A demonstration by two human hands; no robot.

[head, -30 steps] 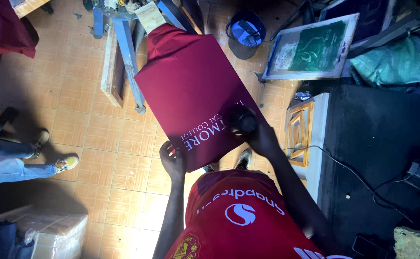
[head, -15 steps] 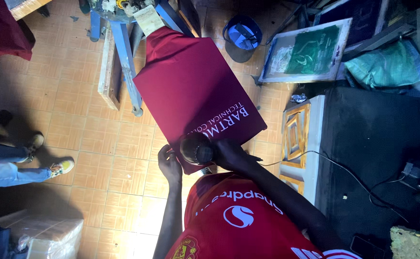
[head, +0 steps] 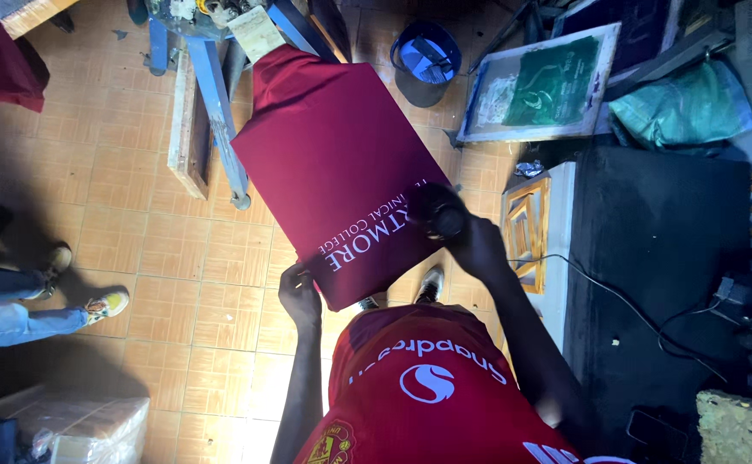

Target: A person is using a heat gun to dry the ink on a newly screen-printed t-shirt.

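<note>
A: How many hands are at work, and on what?

B: Two. The left hand pinches the near edge of one maroon shirt, which lies flat on a board over the tiled floor. The right hand is closed around one dark handheld tool, held on the shirt's white lettering.

A: What else is counted?

B: One blue bucket, one framed printing screen, and a bystander's two shoes.

Both hands at maroon shirt, right holding dark tool
</note>
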